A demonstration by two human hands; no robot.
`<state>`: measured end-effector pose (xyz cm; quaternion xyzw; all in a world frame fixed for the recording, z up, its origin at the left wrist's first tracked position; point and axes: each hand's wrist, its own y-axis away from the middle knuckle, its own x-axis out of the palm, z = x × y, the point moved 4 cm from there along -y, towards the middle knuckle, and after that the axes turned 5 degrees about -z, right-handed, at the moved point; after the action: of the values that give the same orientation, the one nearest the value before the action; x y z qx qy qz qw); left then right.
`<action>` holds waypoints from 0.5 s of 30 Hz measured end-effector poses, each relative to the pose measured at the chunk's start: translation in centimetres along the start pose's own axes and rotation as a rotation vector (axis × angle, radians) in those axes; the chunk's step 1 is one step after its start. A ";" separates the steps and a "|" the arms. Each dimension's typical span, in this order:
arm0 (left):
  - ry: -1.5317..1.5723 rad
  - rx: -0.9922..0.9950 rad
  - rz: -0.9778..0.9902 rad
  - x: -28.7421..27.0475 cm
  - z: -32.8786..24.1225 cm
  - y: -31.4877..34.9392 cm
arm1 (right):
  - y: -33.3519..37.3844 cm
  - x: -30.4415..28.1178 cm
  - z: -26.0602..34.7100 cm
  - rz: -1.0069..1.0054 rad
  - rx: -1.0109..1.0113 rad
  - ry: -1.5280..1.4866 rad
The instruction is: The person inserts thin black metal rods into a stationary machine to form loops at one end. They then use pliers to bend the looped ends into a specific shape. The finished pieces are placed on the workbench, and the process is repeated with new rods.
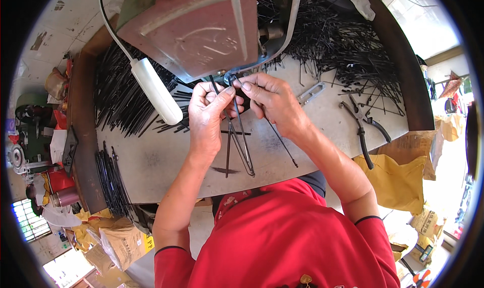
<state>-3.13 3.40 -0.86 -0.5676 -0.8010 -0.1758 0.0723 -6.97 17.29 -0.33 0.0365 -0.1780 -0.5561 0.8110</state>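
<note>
Just under the front of a reddish-brown machine (196,36), my two hands are close together. My left hand (206,119) is closed, thumb against fingers, on a jointed set of thin dark metal ribs (239,131) that hangs down over the table. My right hand (277,99) pinches a thin black rod (284,146), whose lower end slants down to the right. The upper ends of both pieces meet at the machine's small working point (228,78). Fingers partly cover that contact, so whether the pieces are joined there cannot be seen.
Piles of black rods lie at the left (126,96) and back right (338,41) of the metal table (151,162). A white lamp (157,91) hangs beside my left hand. Pliers (360,124) and a slotted metal piece (311,93) lie rightward. Raised wooden edges (416,86) border the table.
</note>
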 end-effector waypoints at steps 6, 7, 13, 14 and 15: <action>-0.001 0.023 0.035 0.1 0.2 -0.3 | 0.0 0.5 0.0 0.009 -0.020 -0.038; -0.002 0.030 0.042 0.1 0.2 -0.4 | 0.0 0.4 0.0 0.015 -0.016 -0.026; -0.014 0.051 0.012 0.7 -0.1 -0.3 | -0.3 0.5 0.0 -0.005 -0.029 -0.013; -0.001 0.069 0.013 0.7 -0.1 -0.3 | -0.4 0.5 -0.1 -0.010 -0.035 -0.003; 0.012 0.087 0.014 0.6 0.2 -0.4 | -0.5 0.4 -0.4 -0.014 -0.046 0.017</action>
<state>-3.67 3.92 -0.93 -0.5686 -0.8034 -0.1439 0.1030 -7.09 16.65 -0.75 0.0238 -0.1583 -0.5654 0.8091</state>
